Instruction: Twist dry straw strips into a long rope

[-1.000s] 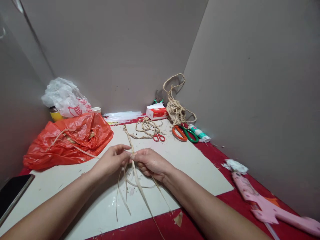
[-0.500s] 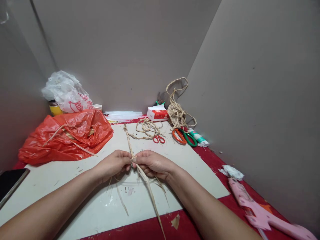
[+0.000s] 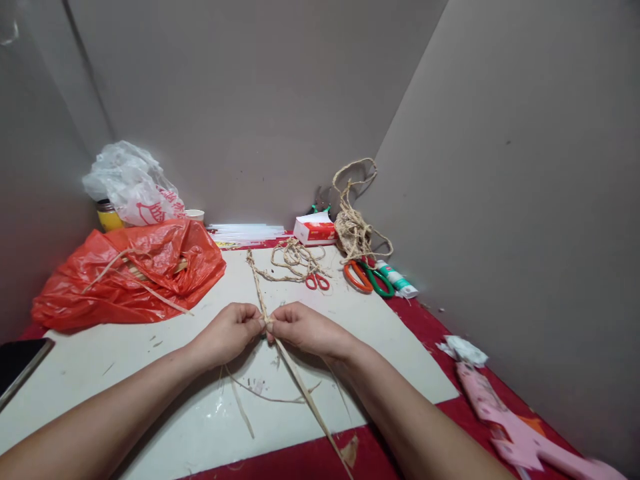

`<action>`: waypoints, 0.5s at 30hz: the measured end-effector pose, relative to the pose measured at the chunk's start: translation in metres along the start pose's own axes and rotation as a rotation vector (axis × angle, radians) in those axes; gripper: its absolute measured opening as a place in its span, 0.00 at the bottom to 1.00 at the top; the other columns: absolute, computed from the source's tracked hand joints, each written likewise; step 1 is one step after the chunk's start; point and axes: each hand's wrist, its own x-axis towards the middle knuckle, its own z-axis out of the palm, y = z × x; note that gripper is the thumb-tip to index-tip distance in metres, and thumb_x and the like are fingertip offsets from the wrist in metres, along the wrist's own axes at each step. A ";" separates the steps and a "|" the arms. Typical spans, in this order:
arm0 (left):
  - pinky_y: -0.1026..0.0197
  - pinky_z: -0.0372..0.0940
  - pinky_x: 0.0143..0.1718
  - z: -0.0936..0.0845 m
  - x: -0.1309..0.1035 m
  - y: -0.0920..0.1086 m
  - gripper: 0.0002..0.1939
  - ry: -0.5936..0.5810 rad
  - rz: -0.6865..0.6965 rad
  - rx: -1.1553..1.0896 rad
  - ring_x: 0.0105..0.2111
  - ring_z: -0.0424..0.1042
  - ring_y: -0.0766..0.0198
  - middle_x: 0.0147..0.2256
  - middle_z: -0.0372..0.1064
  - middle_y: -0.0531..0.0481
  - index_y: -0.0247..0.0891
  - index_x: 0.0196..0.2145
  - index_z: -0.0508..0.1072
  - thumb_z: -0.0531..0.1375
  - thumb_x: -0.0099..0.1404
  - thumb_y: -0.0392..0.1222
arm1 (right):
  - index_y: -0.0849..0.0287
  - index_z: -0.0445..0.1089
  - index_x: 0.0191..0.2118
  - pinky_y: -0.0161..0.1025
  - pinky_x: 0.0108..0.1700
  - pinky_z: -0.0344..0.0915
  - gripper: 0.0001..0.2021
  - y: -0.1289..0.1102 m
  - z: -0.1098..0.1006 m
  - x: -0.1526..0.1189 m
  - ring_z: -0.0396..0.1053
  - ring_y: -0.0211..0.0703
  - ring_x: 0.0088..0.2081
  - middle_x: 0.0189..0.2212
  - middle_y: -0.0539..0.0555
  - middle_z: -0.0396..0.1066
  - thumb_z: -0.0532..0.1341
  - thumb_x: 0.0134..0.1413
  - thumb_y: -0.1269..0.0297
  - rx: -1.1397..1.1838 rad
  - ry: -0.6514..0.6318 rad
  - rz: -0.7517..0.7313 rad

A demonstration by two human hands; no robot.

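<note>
The left hand (image 3: 227, 337) and right hand (image 3: 313, 333) pinched the braided cord (image 3: 259, 290) (thumbs nearly touching), presumably so its loose strands (image 3: 302, 388) could not unravel.

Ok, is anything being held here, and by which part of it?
Yes: a braided fiber cord, pinched in the fingertips of the left hand and right hand at its near end, where loose strands emerge.

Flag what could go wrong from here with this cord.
The left hand and right hand pinch the cord close together; if either grip slips, it might loosen there. The long strip trailing below them could snag. The cord seems to run into the small coil beside the red scissors, so a tug might drag both.
</note>
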 end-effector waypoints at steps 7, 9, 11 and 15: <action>0.67 0.40 0.18 0.002 0.000 0.004 0.11 0.004 -0.111 -0.047 0.16 0.46 0.74 0.16 0.50 0.60 0.36 0.22 0.63 0.56 0.55 0.46 | 0.62 0.64 0.21 0.32 0.25 0.47 0.10 -0.002 0.005 -0.004 0.53 0.33 0.22 0.17 0.48 0.58 0.54 0.51 0.67 -0.410 0.152 -0.090; 0.67 0.38 0.17 0.003 -0.001 0.006 0.12 -0.001 -0.135 -0.067 0.15 0.45 0.75 0.16 0.50 0.60 0.36 0.21 0.61 0.56 0.55 0.45 | 0.61 0.64 0.20 0.34 0.26 0.46 0.11 -0.004 0.007 -0.006 0.54 0.34 0.23 0.18 0.50 0.61 0.53 0.52 0.67 -0.526 0.198 -0.125; 0.66 0.37 0.17 0.003 -0.002 0.008 0.11 -0.005 -0.166 -0.095 0.14 0.43 0.76 0.15 0.49 0.60 0.37 0.20 0.61 0.56 0.55 0.44 | 0.61 0.64 0.21 0.35 0.26 0.46 0.12 -0.006 0.010 -0.009 0.55 0.35 0.23 0.19 0.52 0.64 0.53 0.53 0.67 -0.618 0.233 -0.137; 0.65 0.35 0.15 0.001 -0.001 0.010 0.11 -0.026 -0.223 -0.130 0.12 0.41 0.75 0.14 0.47 0.61 0.37 0.21 0.62 0.56 0.55 0.45 | 0.60 0.67 0.24 0.36 0.27 0.47 0.12 -0.009 0.013 -0.013 0.58 0.38 0.24 0.23 0.55 0.68 0.52 0.55 0.65 -0.732 0.269 -0.156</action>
